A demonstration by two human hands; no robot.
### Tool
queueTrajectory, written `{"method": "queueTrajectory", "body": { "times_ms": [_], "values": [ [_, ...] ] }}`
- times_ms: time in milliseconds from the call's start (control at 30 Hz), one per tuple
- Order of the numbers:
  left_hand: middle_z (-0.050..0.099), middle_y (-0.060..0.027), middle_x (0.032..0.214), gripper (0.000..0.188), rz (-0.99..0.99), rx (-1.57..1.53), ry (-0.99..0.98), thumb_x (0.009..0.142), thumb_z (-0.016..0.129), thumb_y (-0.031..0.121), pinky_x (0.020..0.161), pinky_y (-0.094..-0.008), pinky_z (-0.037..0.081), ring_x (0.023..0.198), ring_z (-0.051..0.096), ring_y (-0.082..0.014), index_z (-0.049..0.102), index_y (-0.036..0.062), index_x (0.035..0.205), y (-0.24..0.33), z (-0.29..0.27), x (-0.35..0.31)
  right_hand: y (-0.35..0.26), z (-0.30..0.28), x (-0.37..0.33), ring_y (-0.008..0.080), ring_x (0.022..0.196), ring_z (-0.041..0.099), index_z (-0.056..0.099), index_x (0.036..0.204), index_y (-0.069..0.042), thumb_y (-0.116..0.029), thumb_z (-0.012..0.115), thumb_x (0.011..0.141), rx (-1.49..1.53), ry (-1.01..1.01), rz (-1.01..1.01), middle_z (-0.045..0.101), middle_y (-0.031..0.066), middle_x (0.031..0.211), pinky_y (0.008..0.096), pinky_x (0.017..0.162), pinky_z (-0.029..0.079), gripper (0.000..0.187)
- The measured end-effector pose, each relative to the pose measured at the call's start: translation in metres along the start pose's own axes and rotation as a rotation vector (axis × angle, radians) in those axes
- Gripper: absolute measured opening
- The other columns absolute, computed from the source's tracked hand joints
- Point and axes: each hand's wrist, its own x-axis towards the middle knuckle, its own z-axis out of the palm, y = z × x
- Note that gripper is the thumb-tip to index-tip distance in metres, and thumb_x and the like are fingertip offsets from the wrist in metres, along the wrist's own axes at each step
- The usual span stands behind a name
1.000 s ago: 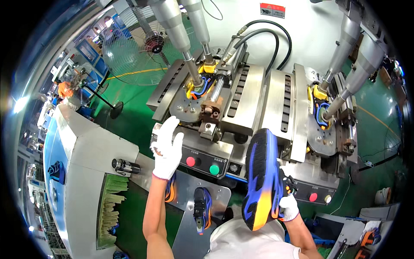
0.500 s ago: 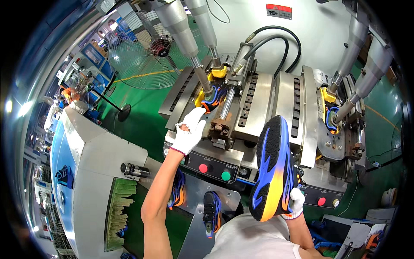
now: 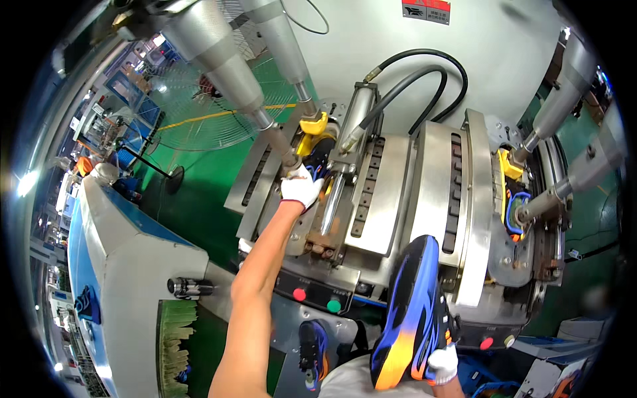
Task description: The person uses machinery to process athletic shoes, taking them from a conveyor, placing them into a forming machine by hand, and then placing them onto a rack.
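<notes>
My left hand (image 3: 302,190), in a white glove, is at the near end of a dark blue and black sneaker (image 3: 320,156) clamped in the left press station. Its fingers curl round that end, fingertips partly hidden. Just above it a metal press rod (image 3: 284,149) comes down, and a yellow clamp block (image 3: 314,123) stands at the far end. Low on the right, my gloved right hand (image 3: 443,365) grips another sneaker (image 3: 406,310) near its lower end. This one is held upright, its black, blue and orange sole turned toward me.
Another sneaker (image 3: 313,351) lies on the grey metal shelf below the control panel (image 3: 315,292). The right press station holds a shoe (image 3: 516,209) under its own rods. A bottle (image 3: 190,287) rests at left beside green bristles (image 3: 176,345); a fan (image 3: 199,99) stands behind.
My left hand has moved forward and closed round the near end of the clamped sneaker. The right hand's sneaker sits lower in view, and the whole view has shifted.
</notes>
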Motion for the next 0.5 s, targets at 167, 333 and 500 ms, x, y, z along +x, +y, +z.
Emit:
{"method": "queueTrajectory", "body": {
  "times_ms": [167,333,500],
  "values": [
    [0.068,-0.0266,0.120,0.072,0.022,-0.019,-0.018,0.084,0.079,0.043,0.099,-0.0499,0.053,0.112,0.067,-0.0440,0.052,-0.0041,0.131,0.015,-0.013,0.071,-0.010,0.003,0.003,0.0260,0.086,0.071,0.047,0.144,0.005,0.000,0.070,0.081,-0.078,0.090,0.024,0.069,0.0163,0.107,0.0373,0.077,0.061,0.068],
    [0.065,-0.0301,0.127,0.069,0.073,-0.022,-0.053,0.085,0.075,0.046,0.103,-0.0497,0.051,0.119,0.065,-0.0415,0.054,-0.0037,0.128,0.016,-0.055,0.066,-0.017,0.007,0.007,0.0252,0.086,0.071,0.049,0.142,0.004,0.000,0.070,0.081,-0.143,0.095,-0.026,0.069,0.0161,0.109,0.0369,0.077,0.060,0.064],
    [0.064,-0.0226,0.131,0.070,0.057,-0.182,0.233,0.083,0.076,0.045,0.101,-0.0496,0.051,0.118,0.064,-0.0416,0.053,0.0031,0.135,-0.037,-0.127,-0.043,-0.013,0.039,0.020,0.0245,0.087,0.071,0.051,0.140,0.003,0.001,0.069,0.082,-0.231,0.063,-0.080,0.070,0.0158,0.111,0.0364,0.077,0.060,0.061]
  ]
}}
